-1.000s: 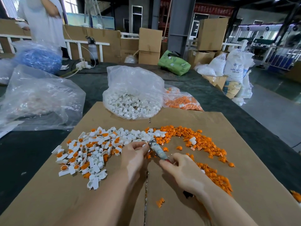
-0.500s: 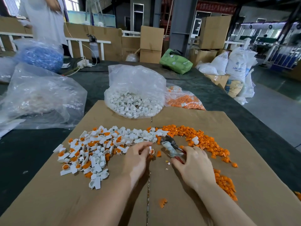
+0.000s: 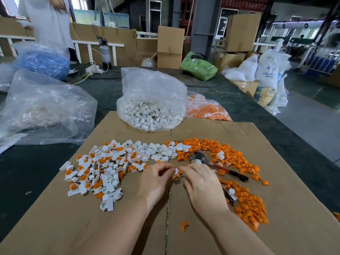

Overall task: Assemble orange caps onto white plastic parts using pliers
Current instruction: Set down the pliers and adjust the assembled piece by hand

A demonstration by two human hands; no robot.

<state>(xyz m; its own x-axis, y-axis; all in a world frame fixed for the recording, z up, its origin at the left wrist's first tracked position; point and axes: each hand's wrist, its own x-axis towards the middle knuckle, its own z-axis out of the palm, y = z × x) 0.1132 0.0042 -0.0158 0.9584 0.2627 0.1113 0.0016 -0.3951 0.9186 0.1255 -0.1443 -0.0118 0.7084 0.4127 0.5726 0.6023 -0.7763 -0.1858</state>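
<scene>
My left hand and my right hand meet at the middle of the cardboard sheet. Between their fingertips they pinch one small white plastic part with an orange cap. The pliers with red and black handles lie on the cardboard just beyond my right hand, untouched. A heap of white parts, many capped in orange, spreads to the left. Loose orange caps curve along the right side.
A clear bag of white parts stands at the cardboard's far edge, a bag of orange caps beside it. A large clear bag lies on the left. A person in white stands at the far left.
My right hand has laid the pliers down on the cardboard to the right and come back to the part that my left hand holds.
</scene>
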